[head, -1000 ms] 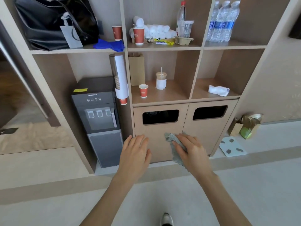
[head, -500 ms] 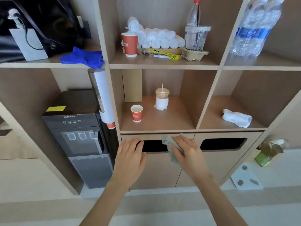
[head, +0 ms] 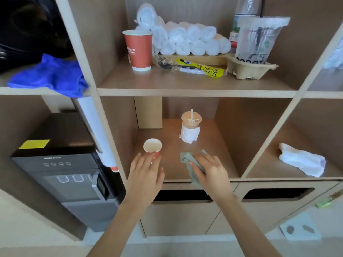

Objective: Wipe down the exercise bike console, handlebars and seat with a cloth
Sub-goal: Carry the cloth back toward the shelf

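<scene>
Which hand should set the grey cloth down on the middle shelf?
Right. The right hand already grips the crumpled grey cloth over the brown wooden shelf; the left hand is empty, beside the small red paper cup.

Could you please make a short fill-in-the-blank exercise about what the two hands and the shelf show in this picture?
1. The right hand holds a grey ____ over the front of the middle shelf.
2. The left hand reaches the small red ____ on that shelf.
3. The drink with a straw stands ____ the two hands, deeper in the compartment.
4. The blue cloth lies on the shelf above the black water ____.

Missing words: cloth; cup; behind; dispenser
</scene>
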The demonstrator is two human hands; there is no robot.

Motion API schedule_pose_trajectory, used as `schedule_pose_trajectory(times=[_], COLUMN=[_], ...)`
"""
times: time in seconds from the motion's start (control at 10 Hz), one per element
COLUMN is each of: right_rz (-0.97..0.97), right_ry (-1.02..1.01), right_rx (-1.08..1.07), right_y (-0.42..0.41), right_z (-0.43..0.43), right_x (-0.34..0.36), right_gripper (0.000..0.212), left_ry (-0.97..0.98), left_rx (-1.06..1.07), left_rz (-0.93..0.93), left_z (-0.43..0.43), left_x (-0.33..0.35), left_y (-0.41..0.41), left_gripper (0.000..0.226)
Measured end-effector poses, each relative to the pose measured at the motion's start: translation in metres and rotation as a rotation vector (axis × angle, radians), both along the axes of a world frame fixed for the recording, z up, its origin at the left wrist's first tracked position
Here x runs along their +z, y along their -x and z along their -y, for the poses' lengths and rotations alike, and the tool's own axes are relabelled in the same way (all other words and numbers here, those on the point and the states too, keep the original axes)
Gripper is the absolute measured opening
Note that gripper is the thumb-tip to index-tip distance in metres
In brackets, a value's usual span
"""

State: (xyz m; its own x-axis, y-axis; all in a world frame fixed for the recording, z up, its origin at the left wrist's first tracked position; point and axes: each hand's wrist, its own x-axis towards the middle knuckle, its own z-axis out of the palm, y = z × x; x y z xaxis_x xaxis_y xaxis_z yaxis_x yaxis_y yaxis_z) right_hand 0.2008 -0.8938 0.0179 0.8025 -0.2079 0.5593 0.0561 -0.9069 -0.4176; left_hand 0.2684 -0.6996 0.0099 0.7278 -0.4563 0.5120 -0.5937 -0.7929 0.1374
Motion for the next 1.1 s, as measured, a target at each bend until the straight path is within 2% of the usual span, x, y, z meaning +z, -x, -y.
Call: schedule_pose_trajectory(times=[0.2,0.4,0.5,0.7,0.9,1.1], right_rz=[0.039,-0.024,-0.122,-0.274,-0.466,-0.512], right_ry=[0.054,0.060,0.078,0.199,0.251,0.202], right_rx=[-0.089,-0.134,-0.127,-0.086,-0.037,-0.004], right_y=[-0.064,-0.113,-0.124,-0.133,-0.138,-0.136], right_z=[0.011,0.016,0.018,0.025,0.027,0.027], right_x=[-0.024,-0.064,-0.091,-0.127,-0.135,-0.124], right_gripper=[0.011,0.013,0.015,0.031,0.038,0.044], left_ry=[0.037,0.032,0.045,0.032,0.005,0.003], left_rx=[0.012,0.041,0.064,0.073,0.101,0.125], left_rz=[0.029,-0.047,-0.058,-0.084,-0.098,-0.090], left_z=[0.017,0.023,0.027,0.034,0.038,0.043], left_x=[-0.013,-0.019,-0.022,-0.030,-0.035,-0.034], left_y=[-0.052,-0.079,-0.084,-0.085,-0.079,-0.073], left_gripper=[0.034,0.041,0.036,0.043,0.046,0.043])
